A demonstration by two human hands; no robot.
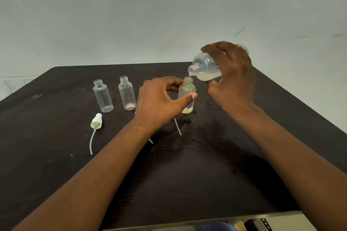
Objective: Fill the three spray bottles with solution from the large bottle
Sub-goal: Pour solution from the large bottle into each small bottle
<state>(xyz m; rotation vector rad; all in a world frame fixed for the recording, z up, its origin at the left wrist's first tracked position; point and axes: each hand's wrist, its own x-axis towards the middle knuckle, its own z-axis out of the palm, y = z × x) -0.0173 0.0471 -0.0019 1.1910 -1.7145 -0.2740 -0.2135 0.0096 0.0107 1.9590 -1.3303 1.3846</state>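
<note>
large bottle (206,67) tipped in right hand (232,77), left hand (159,99) steadying spray bottle (186,95)

The right hand (231,78) tips a large frosted plastic bottle (205,67) over a small labelled spray bottle (186,96) pinched by the left hand (159,102).

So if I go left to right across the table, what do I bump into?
Spray cap → empty bottle → second empty bottle → left hand → small bottle being filled → big bottle → right hand.
</note>
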